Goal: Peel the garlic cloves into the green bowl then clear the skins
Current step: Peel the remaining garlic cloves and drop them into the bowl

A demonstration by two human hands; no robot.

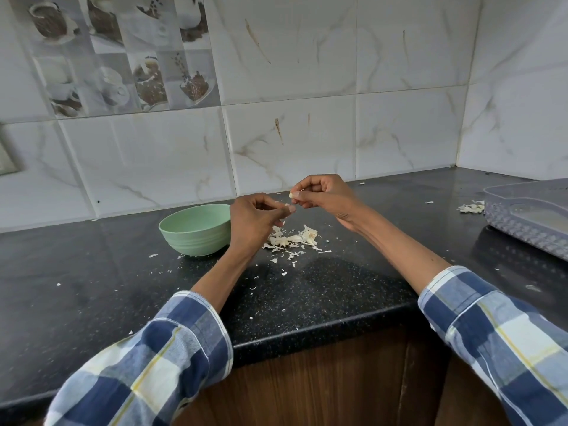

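Note:
A pale green bowl stands on the black speckled counter, left of my hands; its inside is hidden from this angle. My right hand pinches a small pale garlic clove at its fingertips, above the counter. My left hand is just left of it with fingers curled, thumb and forefinger pinching a thin bit of skin close to the clove. A heap of white garlic skins lies on the counter right below both hands.
A translucent lidded plastic box sits at the right edge, with a small pile of skins or cloves beside it. Skin flakes are scattered over the counter. Tiled walls close the back and the right corner; the counter's front edge runs near my sleeves.

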